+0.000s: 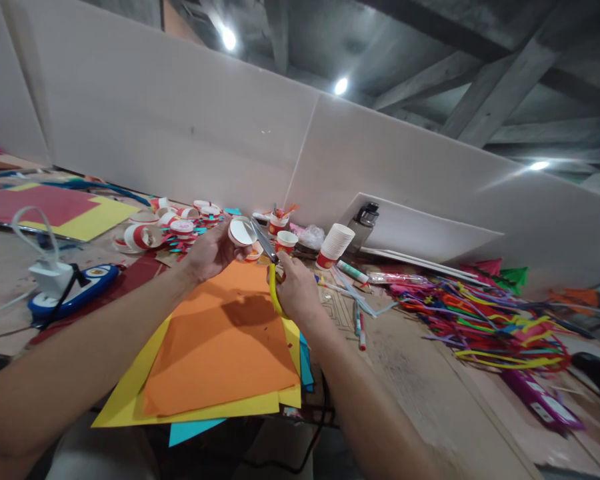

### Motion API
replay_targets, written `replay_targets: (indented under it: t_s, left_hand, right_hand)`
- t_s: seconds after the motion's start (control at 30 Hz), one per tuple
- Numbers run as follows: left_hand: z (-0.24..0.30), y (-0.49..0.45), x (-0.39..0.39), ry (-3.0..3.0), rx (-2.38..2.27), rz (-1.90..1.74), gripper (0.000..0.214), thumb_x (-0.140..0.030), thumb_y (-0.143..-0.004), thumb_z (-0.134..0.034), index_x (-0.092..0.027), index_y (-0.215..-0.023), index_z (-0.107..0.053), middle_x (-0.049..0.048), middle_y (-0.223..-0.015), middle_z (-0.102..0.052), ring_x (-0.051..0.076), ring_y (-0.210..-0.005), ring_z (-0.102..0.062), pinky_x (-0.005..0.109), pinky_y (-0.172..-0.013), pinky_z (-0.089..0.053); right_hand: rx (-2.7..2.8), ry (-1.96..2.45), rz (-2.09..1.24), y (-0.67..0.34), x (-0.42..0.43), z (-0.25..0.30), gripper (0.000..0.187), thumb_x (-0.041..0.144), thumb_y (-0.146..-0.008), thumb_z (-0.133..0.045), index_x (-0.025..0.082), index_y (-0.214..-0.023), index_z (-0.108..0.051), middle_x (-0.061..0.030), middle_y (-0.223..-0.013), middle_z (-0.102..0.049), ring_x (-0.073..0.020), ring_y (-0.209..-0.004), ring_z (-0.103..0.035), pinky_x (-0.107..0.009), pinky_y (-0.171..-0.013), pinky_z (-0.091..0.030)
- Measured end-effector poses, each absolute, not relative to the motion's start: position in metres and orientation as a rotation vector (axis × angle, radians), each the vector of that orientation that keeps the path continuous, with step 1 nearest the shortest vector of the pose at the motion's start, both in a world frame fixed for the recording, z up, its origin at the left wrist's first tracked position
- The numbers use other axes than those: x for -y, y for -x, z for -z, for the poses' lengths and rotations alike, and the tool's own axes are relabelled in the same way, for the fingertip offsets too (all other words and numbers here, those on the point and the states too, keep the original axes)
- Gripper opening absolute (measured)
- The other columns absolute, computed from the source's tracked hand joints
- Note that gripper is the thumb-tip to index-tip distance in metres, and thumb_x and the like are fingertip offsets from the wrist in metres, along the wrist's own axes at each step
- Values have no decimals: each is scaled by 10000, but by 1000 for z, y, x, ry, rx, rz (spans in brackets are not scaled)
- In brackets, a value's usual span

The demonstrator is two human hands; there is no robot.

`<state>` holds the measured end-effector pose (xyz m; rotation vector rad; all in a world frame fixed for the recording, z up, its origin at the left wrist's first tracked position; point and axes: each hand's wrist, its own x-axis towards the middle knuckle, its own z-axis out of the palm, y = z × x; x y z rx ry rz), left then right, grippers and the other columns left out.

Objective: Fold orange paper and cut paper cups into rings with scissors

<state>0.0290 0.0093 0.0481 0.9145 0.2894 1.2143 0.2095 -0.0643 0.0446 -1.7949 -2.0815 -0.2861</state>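
My left hand [214, 253] is closed around a white paper cup [242, 232], tilted so that its round end faces me. In my right hand [296, 288] are scissors [265, 241] with yellow handles, the fingers wrapped round the grips. The blades point up and left and reach the right edge of the cup; I cannot tell whether they touch it. Below both hands lies a stack of orange paper [225, 360] over yellow sheets [120, 393], with blue paper [195, 430] sticking out underneath.
Cut red-and-white cup pieces [143, 237] crowd the back left, near a blue power strip [75, 293]. Stacked paper cups [335, 245] and a dark-capped bottle [363, 227] stand at the back. Colourful pipe cleaners [500, 327] and a purple box [543, 400] lie on the right.
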Motion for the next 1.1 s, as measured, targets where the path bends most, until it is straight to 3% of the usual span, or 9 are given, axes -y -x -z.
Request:
replay_targets:
  t_s: [0.13,0.3,0.63,0.83,1.1]
  left_hand:
    - [-43,-30,-10,-996,-276,-1128,369,-447,-926,-488,-120,-832,-631,77,-689,-672,152,-544,-635,225,-423,-473]
    - [-43,-29,-11,-1020,-261,-1126,366,-444,-924,-490,-116,-894,-648,84,-713,-684,157,-553,-635,231,-437,-482]
    - [-46,-26,-13,-971,-333,-1163,566,-624,-891,-405,-111,-943,-640,99,-722,-697,165,-533,-650,221,-375,-447]
    - [-43,-26,-15,-968,-256,-1228,376,-482,-919,-487,-141,-968,-637,79,-808,-717,182,-675,-698,206,-418,-476]
    - [-45,-30,-9,-986,-295,-1147,378,-463,-925,-483,-125,-871,-643,79,-718,-694,163,-568,-655,216,-404,-465]
  right_hand:
    - [2086,1781,263,-210,65,-46,447,288,-881,-490,229,-1324,-484,-101,-1108,-614,-223,-897,-631,-282,-724,-460]
    - [2082,1806,298,-210,64,-43,432,283,-883,-483,238,-1313,-494,-90,-1100,-620,-231,-874,-636,-298,-705,-464]
    - [2106,1799,271,-208,65,-45,402,240,-878,-472,230,-1277,-525,-87,-1130,-648,-223,-956,-638,-292,-781,-463]
    - [2088,1835,287,-209,65,-46,393,190,-870,-453,227,-1252,-537,-81,-1066,-667,-224,-914,-643,-290,-750,-457]
    - [2070,1852,361,-209,64,-43,445,285,-883,-469,250,-1327,-473,-95,-1088,-617,-242,-830,-643,-313,-668,-465]
